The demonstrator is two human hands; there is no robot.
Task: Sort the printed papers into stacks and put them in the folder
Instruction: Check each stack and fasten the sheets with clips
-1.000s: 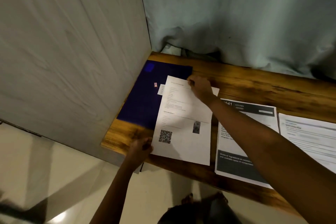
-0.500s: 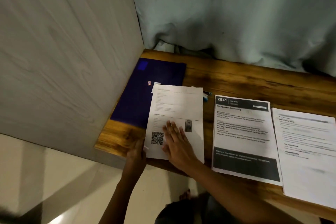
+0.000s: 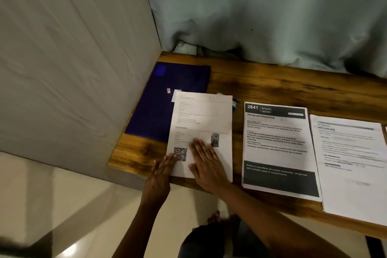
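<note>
Your right hand (image 3: 206,163) lies flat, palm down, fingers straight and close together, on the lower half of the QR-code sheet (image 3: 202,115). Your left hand (image 3: 160,176) is likewise flat and grips nothing, set along that sheet's lower left edge with its fingertips at the QR code. Beyond your left fingertips the blue folder (image 3: 167,98) lies flat on the wooden table (image 3: 272,81), its right part under the sheet's upper left. Right of your right hand, near but apart, lies the "2641 Kitchen" stack (image 3: 276,148), then a third printed stack (image 3: 351,163) against its far edge, text blurred.
</note>
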